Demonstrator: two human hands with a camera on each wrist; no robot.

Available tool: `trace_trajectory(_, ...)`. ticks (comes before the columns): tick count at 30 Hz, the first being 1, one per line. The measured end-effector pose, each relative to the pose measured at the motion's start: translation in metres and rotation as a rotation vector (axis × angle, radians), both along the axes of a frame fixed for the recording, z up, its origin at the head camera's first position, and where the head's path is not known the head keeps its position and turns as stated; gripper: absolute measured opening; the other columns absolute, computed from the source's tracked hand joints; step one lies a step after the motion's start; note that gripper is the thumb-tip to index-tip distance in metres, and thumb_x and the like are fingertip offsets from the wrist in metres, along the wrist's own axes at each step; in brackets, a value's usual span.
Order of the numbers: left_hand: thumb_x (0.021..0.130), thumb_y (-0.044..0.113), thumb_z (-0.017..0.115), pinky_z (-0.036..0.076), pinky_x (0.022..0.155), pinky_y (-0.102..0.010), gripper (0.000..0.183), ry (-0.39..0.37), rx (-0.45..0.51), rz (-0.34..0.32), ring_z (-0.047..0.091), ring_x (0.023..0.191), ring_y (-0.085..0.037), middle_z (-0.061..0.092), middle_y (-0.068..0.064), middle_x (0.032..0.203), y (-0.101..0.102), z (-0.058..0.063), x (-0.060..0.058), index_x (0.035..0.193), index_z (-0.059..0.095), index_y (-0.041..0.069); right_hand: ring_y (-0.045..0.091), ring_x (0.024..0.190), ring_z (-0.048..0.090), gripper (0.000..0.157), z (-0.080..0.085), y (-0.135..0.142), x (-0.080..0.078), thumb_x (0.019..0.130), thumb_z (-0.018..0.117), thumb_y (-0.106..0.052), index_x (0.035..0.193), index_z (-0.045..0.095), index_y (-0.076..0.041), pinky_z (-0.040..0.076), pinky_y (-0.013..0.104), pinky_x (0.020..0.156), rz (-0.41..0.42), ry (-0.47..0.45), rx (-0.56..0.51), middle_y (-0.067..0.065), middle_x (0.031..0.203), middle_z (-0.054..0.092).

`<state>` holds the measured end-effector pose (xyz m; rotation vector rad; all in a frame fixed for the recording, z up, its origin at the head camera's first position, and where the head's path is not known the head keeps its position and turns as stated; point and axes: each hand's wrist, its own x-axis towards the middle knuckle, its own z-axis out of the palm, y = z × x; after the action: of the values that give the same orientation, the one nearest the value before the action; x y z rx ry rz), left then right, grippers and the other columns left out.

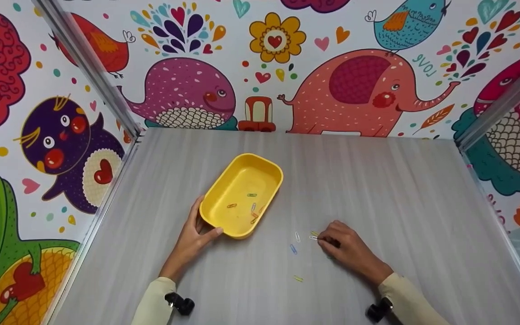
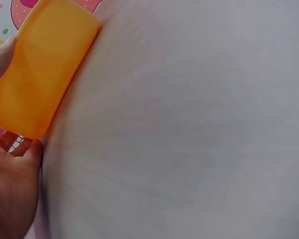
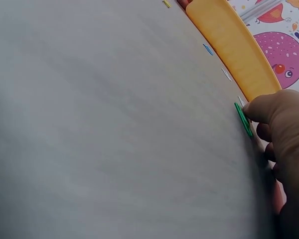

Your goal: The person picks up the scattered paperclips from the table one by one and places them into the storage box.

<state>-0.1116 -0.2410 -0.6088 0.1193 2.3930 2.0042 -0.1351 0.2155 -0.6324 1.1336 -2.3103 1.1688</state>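
My left hand (image 1: 191, 241) grips the near left corner of a yellow plastic tray (image 1: 220, 186), thumb at the near rim and fingers along its left side. Several coloured paper clips lie inside, among them a green paper clip (image 1: 252, 195). On the table to the right, the curled fingers of my right hand (image 1: 349, 247) pinch at a white paper clip (image 1: 313, 237). A yellow paper clip (image 1: 314, 233) lies right beside it. In the right wrist view, a green paper clip (image 3: 243, 119) lies by the thumb. The right fingertips are partly hidden.
Between the hands lie another white paper clip (image 1: 297, 237) and a blue paper clip (image 1: 293, 249). Nearer the front is a yellow-green paper clip (image 1: 298, 279). Printed cartoon walls with metal corner posts (image 1: 93, 67) enclose the grey wood-look table (image 1: 355, 176).
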Motion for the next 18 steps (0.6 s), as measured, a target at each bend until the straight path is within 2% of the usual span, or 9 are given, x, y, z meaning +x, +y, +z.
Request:
trace_trajectory(6,0.098,0.007,0.084,0.031,0.118,-0.012,0.108,-0.005,0.003,0.005,0.028,0.166,-0.033,0.020,-0.014,0.182,0.0005,0.0001,0.0002,0.178,0.012,0.013,0.011,0.080,0.058,0.026,0.0010,0.0002,-0.0004,0.084,0.090,0.010,0.097,0.081,-0.012,0.048,0.021,0.070,0.003,0.025,0.005,-0.005,0.090,0.069)
trace_trajectory(11,0.097,0.007,0.084,0.033,0.118,-0.012,0.108,-0.007,0.015,0.006,0.030,0.165,-0.033,0.023,-0.014,0.181,0.0005,-0.0007,0.0003,0.178,0.013,0.014,0.010,0.079,0.056,0.020,0.0023,0.0009,-0.0003,0.088,0.089,0.005,0.097,0.081,-0.011,0.046,0.019,0.071,0.011,0.039,0.019,-0.005,0.088,0.067)
trace_trajectory(18,0.098,0.008,0.084,0.033,0.117,-0.012,0.107,-0.018,0.014,0.013,0.031,0.165,-0.032,0.024,-0.013,0.181,0.0011,-0.0014,0.0004,0.178,0.013,0.016,0.010,0.080,0.055,0.019,0.0041,-0.0017,0.0025,0.088,0.091,0.000,0.098,0.081,-0.012,0.044,0.019,0.072,-0.023,0.026,0.046,-0.005,0.088,0.066)
